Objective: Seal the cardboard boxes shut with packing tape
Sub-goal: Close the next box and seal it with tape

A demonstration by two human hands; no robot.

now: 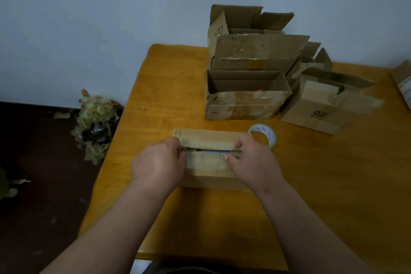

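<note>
A small cardboard box lies on the wooden table in front of me, its two top flaps nearly meeting with a narrow gap along the middle. My left hand grips the box's left end, fingers curled over the flap edges. My right hand grips the right end, thumb on the near flap and fingers on the far flap. A roll of clear packing tape lies flat on the table just behind my right hand.
Several open cardboard boxes stand stacked at the back of the table, one marked 9# to the right. Another box edge shows at far right. A heap of crumpled used tape lies on the dark floor at left.
</note>
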